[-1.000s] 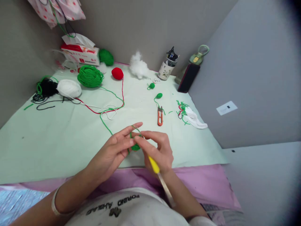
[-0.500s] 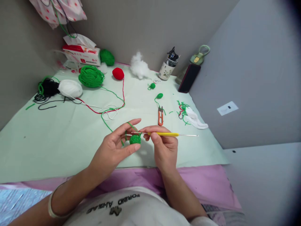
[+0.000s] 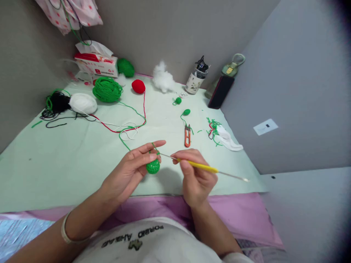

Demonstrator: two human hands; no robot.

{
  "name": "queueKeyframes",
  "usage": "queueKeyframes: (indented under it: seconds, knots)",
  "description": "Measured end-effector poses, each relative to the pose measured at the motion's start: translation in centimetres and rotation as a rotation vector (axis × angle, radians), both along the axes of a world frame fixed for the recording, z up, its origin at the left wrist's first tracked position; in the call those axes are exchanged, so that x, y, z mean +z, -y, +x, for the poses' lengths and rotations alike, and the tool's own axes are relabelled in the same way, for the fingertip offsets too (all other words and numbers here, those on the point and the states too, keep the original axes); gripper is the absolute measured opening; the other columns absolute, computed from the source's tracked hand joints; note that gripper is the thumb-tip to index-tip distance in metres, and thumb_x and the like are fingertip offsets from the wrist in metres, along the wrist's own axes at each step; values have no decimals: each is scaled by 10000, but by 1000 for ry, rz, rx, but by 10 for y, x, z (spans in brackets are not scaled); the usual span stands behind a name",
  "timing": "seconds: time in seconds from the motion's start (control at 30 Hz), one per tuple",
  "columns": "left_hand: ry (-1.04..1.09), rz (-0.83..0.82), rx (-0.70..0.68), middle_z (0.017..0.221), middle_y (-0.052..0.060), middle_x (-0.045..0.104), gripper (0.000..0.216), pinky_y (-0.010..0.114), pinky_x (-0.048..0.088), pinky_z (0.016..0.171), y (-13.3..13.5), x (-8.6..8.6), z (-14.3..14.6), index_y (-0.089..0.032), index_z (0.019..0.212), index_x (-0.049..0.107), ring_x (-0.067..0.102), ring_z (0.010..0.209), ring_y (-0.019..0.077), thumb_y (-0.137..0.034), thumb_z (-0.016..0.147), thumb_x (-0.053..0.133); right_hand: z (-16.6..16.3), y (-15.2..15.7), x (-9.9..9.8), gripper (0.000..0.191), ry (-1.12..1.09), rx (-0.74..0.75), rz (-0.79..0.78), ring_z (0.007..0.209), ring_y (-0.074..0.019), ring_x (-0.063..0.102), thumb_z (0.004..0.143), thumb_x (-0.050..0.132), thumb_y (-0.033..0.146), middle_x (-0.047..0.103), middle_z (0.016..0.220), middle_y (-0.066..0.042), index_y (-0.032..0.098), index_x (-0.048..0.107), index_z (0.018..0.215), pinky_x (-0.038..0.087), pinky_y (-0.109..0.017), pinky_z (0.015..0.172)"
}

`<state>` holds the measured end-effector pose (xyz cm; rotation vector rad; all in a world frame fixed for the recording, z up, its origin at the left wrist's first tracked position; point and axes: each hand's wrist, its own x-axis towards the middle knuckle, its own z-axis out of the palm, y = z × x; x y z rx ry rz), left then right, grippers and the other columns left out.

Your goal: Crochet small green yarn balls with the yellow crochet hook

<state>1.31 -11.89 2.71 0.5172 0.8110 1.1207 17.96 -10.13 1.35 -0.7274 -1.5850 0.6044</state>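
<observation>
Nearest the viewer, the left hand (image 3: 128,173) is shown closed on a small green crocheted ball (image 3: 153,167). The ball is pinched between thumb and fingers just above the front of the pale green table cover (image 3: 55,164), while the forefinger is extended with a thin green yarn strand (image 3: 124,140) laid over it. The right hand (image 3: 196,180) is clamped on a yellow-handled metal crochet hook (image 3: 201,166), gripped between thumb and forefinger. The steel tip is directed at the ball's upper edge, where the strand meets it; whether a loop is caught cannot be told. The step in hand is judged to be the working of a stitch into the ball's rim. A further stitch would call for tension on the strand across the forefinger and a firm hold on the ball. Beyond the hands, orange thread snips (image 3: 187,135) are seen lying flat, with yarn scraps on a white cloth (image 3: 229,140) to their right. Farther back, the strand is traced to a loose green yarn skein (image 3: 106,89), with a white yarn ball (image 3: 82,103) to its left and a red yarn ball (image 3: 138,86) to its right, and a white stuffing tuft (image 3: 163,77) is seen near the wall.
</observation>
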Motion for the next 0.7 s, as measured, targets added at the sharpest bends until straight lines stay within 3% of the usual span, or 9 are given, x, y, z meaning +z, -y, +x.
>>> queueKeyframes:
  seconds: [0.07, 0.13, 0.2, 0.27, 0.37, 0.43, 0.5, 0.63, 0.7]
  knots:
    - [-65, 40, 63, 851, -2, 662, 374, 205, 457, 764, 0, 1, 1, -235, 1209, 786, 567, 806, 116, -244, 835, 810, -2, -3, 2, 193, -119, 27, -102, 714, -162, 672, 1004, 578, 177, 728, 838, -22, 255, 753, 1019, 580, -330, 645]
    - [-129, 97, 147, 842, -20, 655, 426, 203, 456, 767, 1, 2, 5, -270, 1238, 773, 557, 788, 106, -230, 819, 835, -4, -3, 0, 210, -57, 58, -94, 754, -161, 686, 1002, 580, 162, 728, 890, -31, 261, 755, 1061, 588, -325, 667]
    - [-119, 113, 183, 826, -30, 658, 472, 208, 462, 793, 2, 3, 9, -292, 1266, 757, 568, 793, 105, -235, 808, 853, -6, -2, -5, 298, 130, 29, 56, 923, -196, 718, 966, 619, 111, 739, 1043, -67, 276, 746, 1179, 609, -348, 757]
    - [-37, 59, 120, 828, -17, 677, 469, 216, 468, 813, 2, 2, 10, -274, 1271, 756, 592, 821, 113, -254, 812, 851, -6, -2, -8, 375, 223, -61, 257, 1008, -224, 715, 932, 660, 95, 742, 1107, -79, 299, 735, 1239, 613, -363, 790]
    - [22, -25, 14, 838, 9, 693, 417, 204, 461, 783, 0, 0, 5, -226, 1243, 773, 591, 821, 114, -268, 832, 829, -2, -4, -5, 307, 83, -6, 77, 895, -192, 702, 967, 606, 99, 759, 978, -49, 284, 752, 1166, 602, -354, 754]
    - [-18, -1, 34, 841, 4, 685, 407, 191, 452, 763, -1, -1, 2, -225, 1241, 774, 572, 804, 105, -253, 837, 822, -1, -7, 0, 213, -94, 25, -62, 790, -176, 675, 991, 595, 152, 742, 868, -32, 262, 769, 1045, 576, -332, 670]
    - [-65, 58, 87, 843, -13, 677, 456, 187, 452, 765, -1, 1, 2, -250, 1268, 758, 560, 794, 98, -225, 820, 839, -2, -7, 3, 188, -121, 74, -119, 775, -170, 671, 997, 599, 176, 732, 856, -30, 255, 769, 1010, 572, -324, 652]
    - [-57, 97, 131, 779, -40, 655, 548, 198, 465, 768, 3, 4, 8, -274, 1334, 709, 571, 767, 99, -216, 808, 856, -8, -1, -3, 331, 210, -19, 128, 951, -190, 697, 961, 627, 90, 739, 1059, -69, 278, 742, 1208, 610, -353, 777]
    - [3, 61, 98, 789, -32, 658, 526, 210, 472, 803, 3, 3, 10, -257, 1332, 707, 589, 795, 106, -235, 825, 844, -10, 1, -6, 398, 267, -84, 243, 976, -195, 695, 946, 633, 63, 733, 1100, -80, 278, 719, 1270, 616, -356, 791]
